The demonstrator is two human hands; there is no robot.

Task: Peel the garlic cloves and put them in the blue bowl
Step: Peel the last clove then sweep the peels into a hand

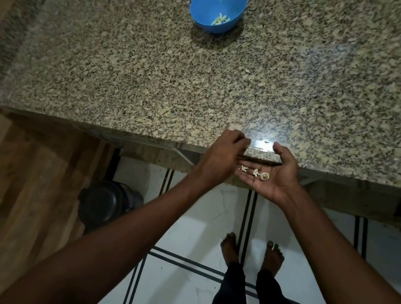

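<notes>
The blue bowl stands at the far side of the granite counter, with several pale peeled garlic cloves lying in its bottom. My left hand is at the counter's near edge, its fingers curled with the tips on the stone; I see nothing held in it. Just below that edge, my right hand is cupped palm up. A few dry garlic skin scraps lie on its palm. A thin dark strip runs between the two hands; I cannot tell what it is.
Small flecks of skin lie on the counter near its middle right. A dark round bin sits on the tiled floor to the left, beside a wooden panel. My bare feet stand on the white tiles below the counter.
</notes>
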